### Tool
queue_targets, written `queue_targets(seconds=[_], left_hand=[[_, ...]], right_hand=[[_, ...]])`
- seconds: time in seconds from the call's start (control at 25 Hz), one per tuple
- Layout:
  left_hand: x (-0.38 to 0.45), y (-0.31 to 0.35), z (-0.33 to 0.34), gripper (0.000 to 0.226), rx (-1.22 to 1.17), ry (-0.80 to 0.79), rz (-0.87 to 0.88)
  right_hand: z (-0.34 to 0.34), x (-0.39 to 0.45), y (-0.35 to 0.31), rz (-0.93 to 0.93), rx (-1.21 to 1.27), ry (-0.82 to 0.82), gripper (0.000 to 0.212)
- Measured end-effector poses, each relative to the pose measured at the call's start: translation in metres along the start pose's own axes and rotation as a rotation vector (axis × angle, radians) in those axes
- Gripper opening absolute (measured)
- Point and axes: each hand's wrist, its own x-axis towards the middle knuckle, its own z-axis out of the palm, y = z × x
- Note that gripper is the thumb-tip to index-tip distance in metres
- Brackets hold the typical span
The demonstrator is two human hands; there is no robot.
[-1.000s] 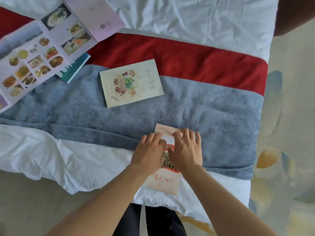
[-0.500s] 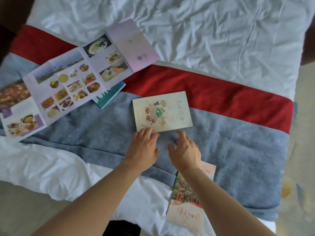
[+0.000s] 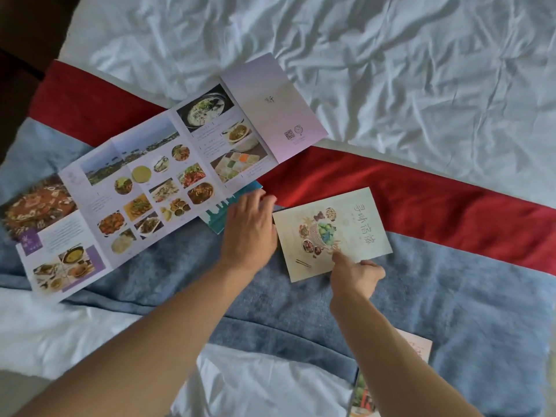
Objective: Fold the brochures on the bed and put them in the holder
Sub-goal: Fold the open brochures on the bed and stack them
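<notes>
The right hand (image 3: 355,276) pinches the near edge of a cream brochure (image 3: 334,233), thumb on top. Just left of it, the left hand (image 3: 249,233) lies flat, fingers relaxed, fingertips on a teal brochure (image 3: 216,216) tucked under a large unfolded brochure (image 3: 144,182).

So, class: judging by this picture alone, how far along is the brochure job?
Done: the cream brochure and the one at the bottom edge lie folded. In hand: right hand touches the cream one; left hand reaches the teal one. Left: the long menu brochure lies unfolded; no holder visible.
</notes>
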Motion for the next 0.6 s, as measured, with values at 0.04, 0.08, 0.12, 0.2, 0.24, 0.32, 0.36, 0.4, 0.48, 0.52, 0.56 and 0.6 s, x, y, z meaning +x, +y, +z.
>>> queue_targets(seconds=[0.04, 0.08, 0.12, 0.2, 0.24, 0.32, 0.36, 0.4, 0.48, 0.52, 0.56, 0.6], left_hand=[[0.006, -0.012, -0.004, 0.048, 0.034, 0.021, -0.029], [0.010, -0.023, -0.008, 0.049, 0.069, 0.027, -0.058], [0.012, -0.034, -0.011, 0.048, 0.104, 0.022, -0.080], [0.012, -0.050, -0.015, 0.044, 0.162, -0.005, -0.098], [0.011, -0.054, -0.016, 0.042, 0.172, -0.016, -0.086], [0.008, -0.053, -0.017, 0.039, 0.152, -0.023, -0.037], [0.005, -0.049, -0.017, 0.037, 0.145, -0.027, -0.012], [0.003, -0.046, -0.017, 0.036, 0.150, -0.033, 0.007], [-0.002, -0.042, -0.016, 0.034, 0.197, -0.038, 0.016], [-0.004, -0.043, -0.016, 0.033, 0.227, -0.037, 0.003], [-0.006, -0.046, -0.018, 0.032, 0.254, -0.033, -0.013], [-0.008, -0.051, -0.019, 0.029, 0.278, -0.031, -0.022]], right_hand=[[0.002, 0.002, 0.000, 0.001, 0.030, 0.008, 0.052], [0.002, 0.003, 0.000, -0.001, 0.054, 0.010, 0.053], [0.003, 0.003, 0.000, -0.007, 0.073, 0.008, 0.053], [0.003, 0.002, 0.000, -0.028, 0.075, 0.004, 0.050], [0.002, 0.002, 0.000, -0.040, 0.062, 0.006, 0.047], [-0.001, 0.001, 0.001, -0.073, 0.033, 0.002, 0.040], [-0.003, 0.000, 0.001, -0.088, 0.022, -0.002, 0.037], [-0.004, 0.000, 0.002, -0.100, 0.013, -0.006, 0.036], [-0.009, 0.000, 0.003, -0.119, -0.004, -0.014, 0.035], [-0.011, -0.001, 0.003, -0.125, -0.009, -0.018, 0.035], [-0.012, -0.002, 0.004, -0.129, -0.013, -0.022, 0.034], [-0.014, -0.004, 0.005, -0.135, -0.021, -0.025, 0.034]])
